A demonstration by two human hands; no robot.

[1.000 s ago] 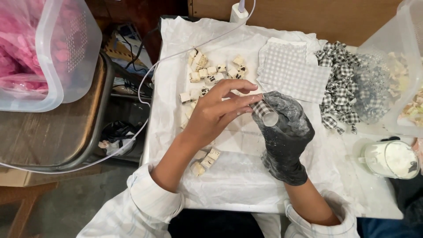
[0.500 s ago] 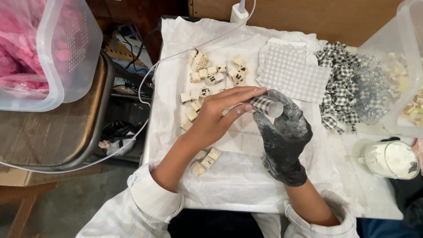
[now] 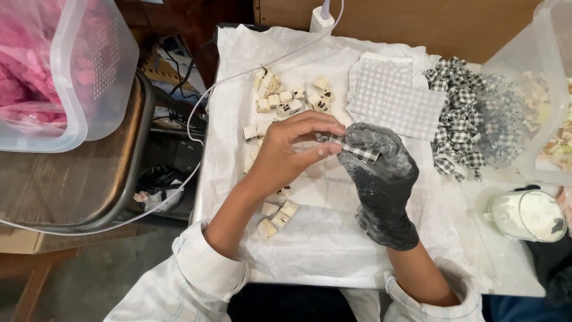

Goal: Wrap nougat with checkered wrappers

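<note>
The bare left hand (image 3: 285, 156) and gloved right hand (image 3: 381, 173) both pinch closed on the checked fabric strip (image 3: 356, 150) between their fingertips above the table (image 3: 310, 250); best keep it taut while folding.

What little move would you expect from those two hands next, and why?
Probably pressing the checked fabric strip tighter between both hands: the bare left hand pinches one end, the gloved right hand supports the other, and it is not yet laid with the finished bows.
</note>
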